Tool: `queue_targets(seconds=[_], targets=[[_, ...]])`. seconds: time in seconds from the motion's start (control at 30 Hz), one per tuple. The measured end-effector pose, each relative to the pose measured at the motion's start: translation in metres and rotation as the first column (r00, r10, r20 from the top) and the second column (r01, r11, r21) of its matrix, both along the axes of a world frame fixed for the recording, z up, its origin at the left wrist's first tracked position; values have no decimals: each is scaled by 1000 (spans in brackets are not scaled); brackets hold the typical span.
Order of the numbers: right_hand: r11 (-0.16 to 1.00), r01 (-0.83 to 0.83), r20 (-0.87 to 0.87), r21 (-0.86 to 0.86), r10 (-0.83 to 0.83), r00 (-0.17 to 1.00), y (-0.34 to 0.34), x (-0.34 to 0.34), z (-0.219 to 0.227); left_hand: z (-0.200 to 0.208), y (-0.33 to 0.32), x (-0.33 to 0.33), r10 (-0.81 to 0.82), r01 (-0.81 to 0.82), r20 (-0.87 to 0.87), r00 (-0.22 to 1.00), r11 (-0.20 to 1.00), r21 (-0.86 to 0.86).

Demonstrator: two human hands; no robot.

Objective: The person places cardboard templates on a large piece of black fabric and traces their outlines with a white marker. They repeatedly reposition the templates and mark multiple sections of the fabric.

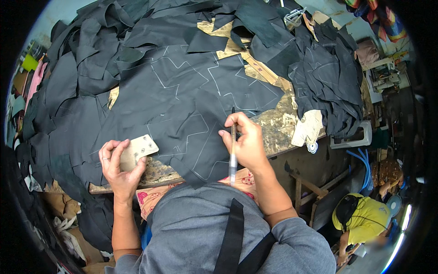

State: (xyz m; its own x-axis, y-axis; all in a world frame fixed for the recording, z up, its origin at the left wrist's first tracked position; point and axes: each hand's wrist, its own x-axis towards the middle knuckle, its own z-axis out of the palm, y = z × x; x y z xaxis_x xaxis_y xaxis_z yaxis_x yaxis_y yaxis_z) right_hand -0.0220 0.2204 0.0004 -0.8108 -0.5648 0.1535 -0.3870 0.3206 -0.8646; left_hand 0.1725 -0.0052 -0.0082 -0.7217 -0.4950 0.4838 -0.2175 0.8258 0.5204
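Note:
My left hand point(119, 164) is closed on a small beige card-like template point(139, 150) with several dark spots, near the table's front edge. Between the fingers and thumb of my right hand point(246, 141) is a slim pen point(233, 160), dark at its upper tip and clear with a whitish filling lower down. The pen stands over the right side of a black leather piece point(191, 141) that hangs slightly over the front edge. Pale angular outlines are drawn on this piece and on the larger black leather sheet point(182, 75) behind it.
Black leather pieces point(86, 45) cover the left and back of the worn wooden table point(273, 132). A pile of marked leather point(324, 77) lies at right, beside a pale cut-out template point(306, 129). A wooden strip point(259, 67) rests behind. A person in yellow point(365, 217) is at lower right.

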Motion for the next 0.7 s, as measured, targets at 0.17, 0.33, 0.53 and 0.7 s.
queue_targets(seconds=[0.17,0.33,0.53,0.7], targets=[[962,-101,218,-255,159,963,32,-16,15,6,-2,-40,-69,65,280,957,998,22],[996,-49,295,77,24,955,39,-22,0,16,-10,-54,-63,17,520,852,995,93],[995,104,-220,-1,-101,970,6,-7,-21,23,-1,-63,-108,-8,560,821,980,200],[989,142,-394,48,-112,912,-26,-38,-29,21,-4,-86,-79,49,430,899,996,81]])
